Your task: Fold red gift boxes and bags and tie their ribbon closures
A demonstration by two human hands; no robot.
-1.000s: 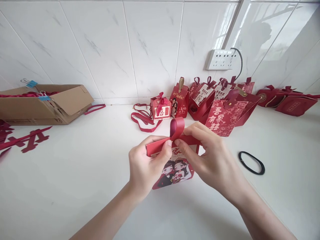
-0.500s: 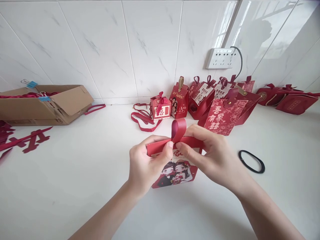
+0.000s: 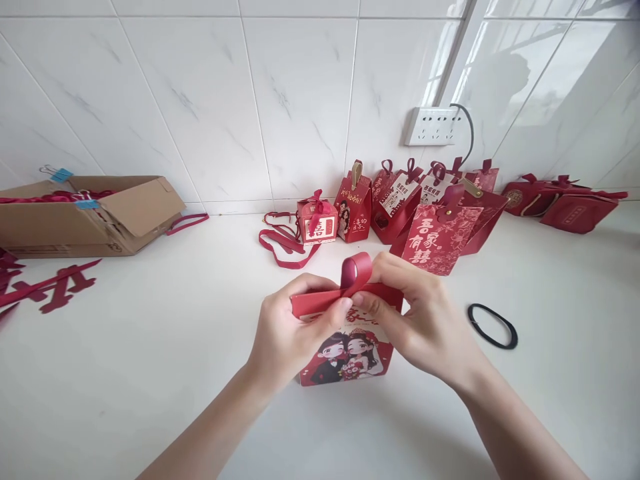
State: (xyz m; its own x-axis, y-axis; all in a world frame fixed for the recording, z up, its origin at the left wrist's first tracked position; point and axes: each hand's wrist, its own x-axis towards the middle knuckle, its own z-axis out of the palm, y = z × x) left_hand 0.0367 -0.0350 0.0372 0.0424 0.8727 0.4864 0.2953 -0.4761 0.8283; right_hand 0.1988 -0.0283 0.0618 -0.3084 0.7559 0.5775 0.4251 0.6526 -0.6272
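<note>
A red paper gift box printed with a cartoon bride and groom stands on the white table in front of me. Its top edge is pinched between both my hands. My left hand has its thumb on the front of the top flap and its fingers behind. My right hand grips the flap's right part, with its thumb close to the left thumb at the middle. A loop of red ribbon rises from the top between the two hands. Fingers behind the flap are partly hidden.
Several finished red gift boxes stand along the tiled wall, with a small box beside loose ribbon. At left lie a cardboard box and cut ribbon pieces. A black ring-shaped band lies at right.
The view has shifted slightly, so everything sits a little lower. The ribbon loop leans a bit more to the right, and my hands keep pinching the top of the box.
</note>
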